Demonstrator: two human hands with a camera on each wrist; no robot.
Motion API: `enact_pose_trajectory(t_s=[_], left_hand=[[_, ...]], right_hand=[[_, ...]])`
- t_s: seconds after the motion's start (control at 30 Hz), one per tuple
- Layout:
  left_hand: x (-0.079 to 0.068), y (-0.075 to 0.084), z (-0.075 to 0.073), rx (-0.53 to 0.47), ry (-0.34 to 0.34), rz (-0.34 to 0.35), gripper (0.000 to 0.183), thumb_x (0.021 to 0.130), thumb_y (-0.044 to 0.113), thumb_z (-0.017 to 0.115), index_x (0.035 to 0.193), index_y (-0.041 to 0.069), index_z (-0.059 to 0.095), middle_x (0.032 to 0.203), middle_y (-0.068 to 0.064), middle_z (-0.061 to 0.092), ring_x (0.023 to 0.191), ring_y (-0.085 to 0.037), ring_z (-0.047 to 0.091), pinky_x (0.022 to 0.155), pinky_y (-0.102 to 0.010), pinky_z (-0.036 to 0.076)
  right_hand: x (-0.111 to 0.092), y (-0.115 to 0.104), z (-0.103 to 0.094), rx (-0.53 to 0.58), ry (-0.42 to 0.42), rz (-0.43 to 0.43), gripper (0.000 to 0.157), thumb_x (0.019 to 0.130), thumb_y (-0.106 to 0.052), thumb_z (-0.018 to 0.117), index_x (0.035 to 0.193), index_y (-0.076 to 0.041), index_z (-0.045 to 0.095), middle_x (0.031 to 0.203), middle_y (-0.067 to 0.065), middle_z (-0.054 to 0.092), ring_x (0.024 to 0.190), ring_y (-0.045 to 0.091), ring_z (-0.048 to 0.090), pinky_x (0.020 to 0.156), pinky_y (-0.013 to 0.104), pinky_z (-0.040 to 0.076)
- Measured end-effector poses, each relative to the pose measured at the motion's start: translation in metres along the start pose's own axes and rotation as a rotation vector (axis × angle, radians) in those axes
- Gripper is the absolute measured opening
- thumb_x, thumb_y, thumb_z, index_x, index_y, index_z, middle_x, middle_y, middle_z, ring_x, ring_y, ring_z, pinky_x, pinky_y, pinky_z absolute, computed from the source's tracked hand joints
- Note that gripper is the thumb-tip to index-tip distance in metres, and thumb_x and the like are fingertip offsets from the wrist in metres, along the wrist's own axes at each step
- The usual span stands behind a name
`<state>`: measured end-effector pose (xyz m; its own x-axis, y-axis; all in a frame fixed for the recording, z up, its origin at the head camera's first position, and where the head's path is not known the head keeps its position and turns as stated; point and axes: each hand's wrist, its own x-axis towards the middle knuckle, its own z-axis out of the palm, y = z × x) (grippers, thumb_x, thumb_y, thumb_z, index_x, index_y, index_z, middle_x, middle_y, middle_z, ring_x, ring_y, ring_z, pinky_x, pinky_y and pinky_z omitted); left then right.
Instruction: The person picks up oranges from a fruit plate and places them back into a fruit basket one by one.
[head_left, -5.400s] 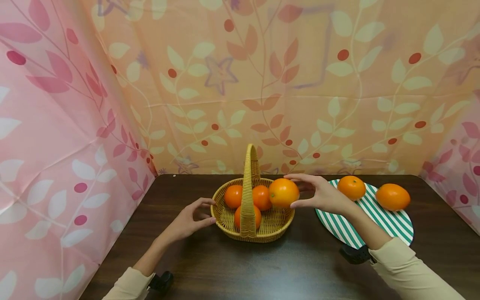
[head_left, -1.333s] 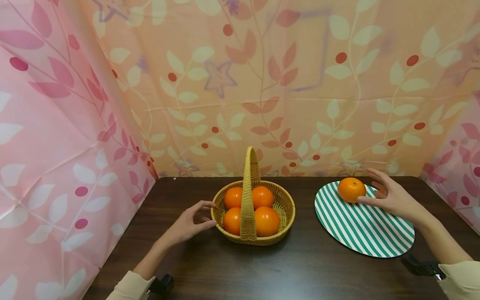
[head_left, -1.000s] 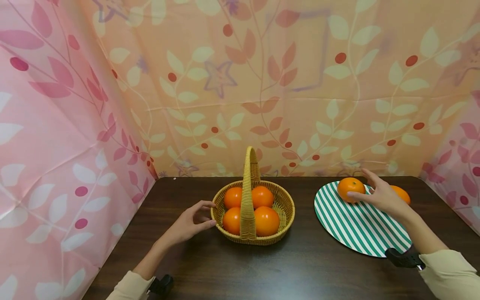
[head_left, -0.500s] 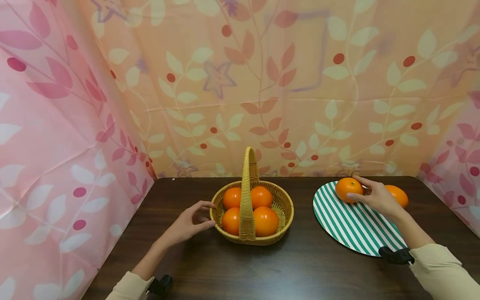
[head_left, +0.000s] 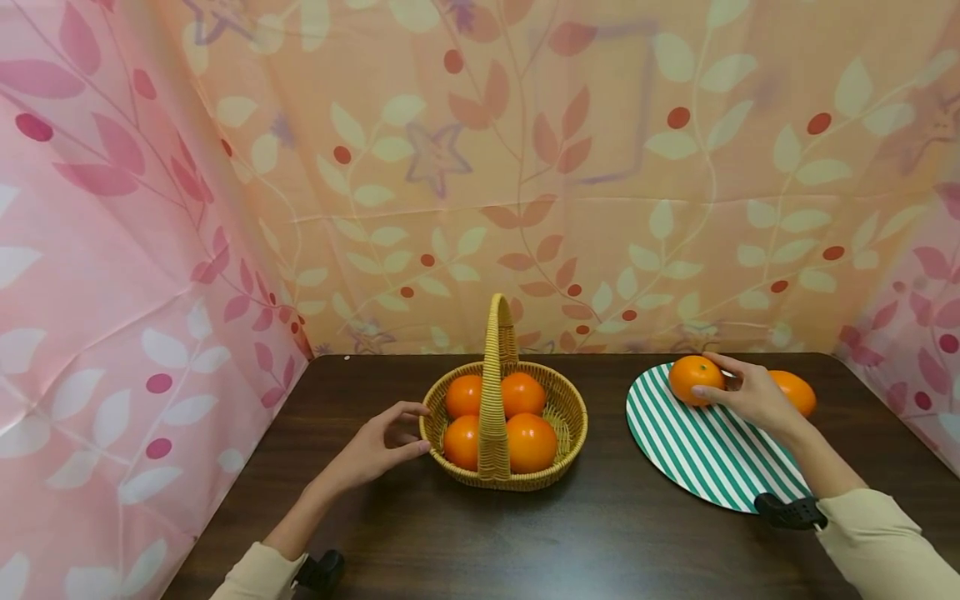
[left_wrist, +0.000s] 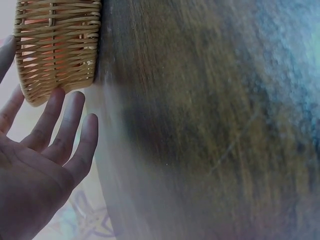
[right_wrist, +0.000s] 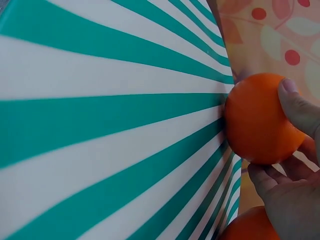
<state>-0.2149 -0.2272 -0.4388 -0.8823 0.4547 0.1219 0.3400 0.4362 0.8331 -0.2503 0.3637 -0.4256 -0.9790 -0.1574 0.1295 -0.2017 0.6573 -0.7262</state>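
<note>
At the mat, your right hand pinches an orange, left hand relaxed against the basket. Slack pinch might drop it.

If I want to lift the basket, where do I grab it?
Probably by the top of its handle, coming straight down from above and curling your fingers round it. The handle is a thin arch rising over the middle of the wicker basket, and its top is clear of the four orange fruits inside, so it should lift fairly evenly.
</note>
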Motion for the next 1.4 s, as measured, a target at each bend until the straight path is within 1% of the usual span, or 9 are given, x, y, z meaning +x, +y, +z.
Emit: enact_pose_trajectory(t_s=[0.23, 0.33, 0.5, 0.57, 0.73, 0.83, 1.07, 1.23, 1.4], left_hand=[[-0.001, 0.000, 0.000, -0.005, 0.000, 0.006, 0.048, 0.095, 0.021, 0.075, 0.137, 0.009, 0.055, 0.129, -0.020, 0.059, 0.100, -0.029, 0.069, 0.081, -0.030, 0.057], [-0.001, 0.000, 0.000, -0.014, 0.001, 0.014, 0.048, 0.095, 0.020, 0.075, 0.137, 0.009, 0.055, 0.129, -0.020, 0.059, 0.100, -0.030, 0.069, 0.081, -0.030, 0.057], [-0.001, 0.001, 0.000, -0.023, 0.001, 0.026, 0.048, 0.095, 0.019, 0.075, 0.137, 0.008, 0.055, 0.128, -0.020, 0.060, 0.100, -0.032, 0.069, 0.081, -0.030, 0.058], [0.000, 0.002, 0.000, -0.021, 0.004, 0.031, 0.048, 0.096, 0.019, 0.075, 0.137, 0.007, 0.055, 0.128, -0.021, 0.060, 0.099, -0.032, 0.069, 0.080, -0.031, 0.058], [0.000, 0.001, 0.000, -0.013, 0.007, 0.038, 0.049, 0.095, 0.019, 0.075, 0.137, 0.006, 0.054, 0.128, -0.021, 0.060, 0.099, -0.032, 0.069, 0.081, -0.031, 0.058], [-0.001, 0.001, 0.001, -0.013, 0.005, 0.037, 0.049, 0.095, 0.019, 0.075, 0.137, 0.006, 0.054, 0.128, -0.021, 0.060, 0.098, -0.032, 0.070, 0.081, -0.031, 0.058], [0.000, 0.002, 0.001, -0.014, 0.003, 0.045, 0.049, 0.096, 0.019, 0.075, 0.137, 0.005, 0.054, 0.127, -0.021, 0.060, 0.099, -0.032, 0.069, 0.081, -0.031, 0.057], [0.000, 0.002, 0.000, -0.008, 0.004, 0.045, 0.049, 0.095, 0.019, 0.075, 0.137, 0.006, 0.054, 0.127, -0.021, 0.060, 0.098, -0.030, 0.070, 0.082, -0.031, 0.057], [0.000, 0.002, 0.000, -0.010, 0.001, 0.041, 0.050, 0.095, 0.019, 0.075, 0.138, 0.006, 0.054, 0.127, -0.021, 0.060, 0.098, -0.031, 0.070, 0.082, -0.031, 0.057]], right_hand=[[-0.001, -0.005, -0.001, 0.001, 0.006, -0.020, 0.076, 0.097, -0.027, 0.073, 0.154, 0.007, 0.034, 0.143, 0.039, 0.043, 0.110, 0.046, 0.058, 0.077, 0.013, 0.045], [-0.003, -0.011, -0.004, 0.002, 0.007, -0.039, 0.075, 0.098, -0.026, 0.073, 0.153, 0.007, 0.035, 0.141, 0.038, 0.046, 0.113, 0.048, 0.057, 0.078, 0.011, 0.044], [-0.005, -0.023, -0.008, 0.038, 0.014, -0.071, 0.072, 0.098, -0.023, 0.072, 0.154, 0.005, 0.036, 0.140, 0.035, 0.048, 0.116, 0.050, 0.055, 0.079, 0.011, 0.046], [-0.005, -0.029, -0.008, 0.054, 0.021, -0.091, 0.070, 0.098, -0.022, 0.072, 0.154, 0.003, 0.038, 0.139, 0.032, 0.049, 0.114, 0.043, 0.057, 0.079, 0.012, 0.048], [-0.004, -0.041, -0.007, 0.083, 0.013, -0.136, 0.068, 0.097, -0.020, 0.073, 0.154, -0.001, 0.041, 0.138, 0.026, 0.053, 0.106, 0.009, 0.060, 0.081, 0.014, 0.049], [-0.002, -0.049, -0.006, 0.109, -0.008, -0.147, 0.068, 0.097, -0.021, 0.073, 0.154, -0.003, 0.041, 0.141, 0.024, 0.051, 0.105, 0.000, 0.058, 0.082, 0.015, 0.050], [0.002, -0.068, 0.000, 0.163, -0.055, -0.184, 0.067, 0.097, -0.018, 0.073, 0.154, -0.004, 0.042, 0.144, 0.022, 0.049, 0.112, 0.007, 0.060, 0.085, 0.019, 0.052], [0.005, -0.080, 0.004, 0.184, -0.068, -0.208, 0.067, 0.096, -0.017, 0.075, 0.153, -0.001, 0.043, 0.144, 0.023, 0.050, 0.113, 0.009, 0.061, 0.086, 0.020, 0.052], [0.006, -0.086, 0.008, 0.225, -0.082, -0.213, 0.067, 0.095, -0.016, 0.075, 0.152, -0.002, 0.044, 0.145, 0.022, 0.049, 0.113, 0.006, 0.061, 0.087, 0.021, 0.052]])
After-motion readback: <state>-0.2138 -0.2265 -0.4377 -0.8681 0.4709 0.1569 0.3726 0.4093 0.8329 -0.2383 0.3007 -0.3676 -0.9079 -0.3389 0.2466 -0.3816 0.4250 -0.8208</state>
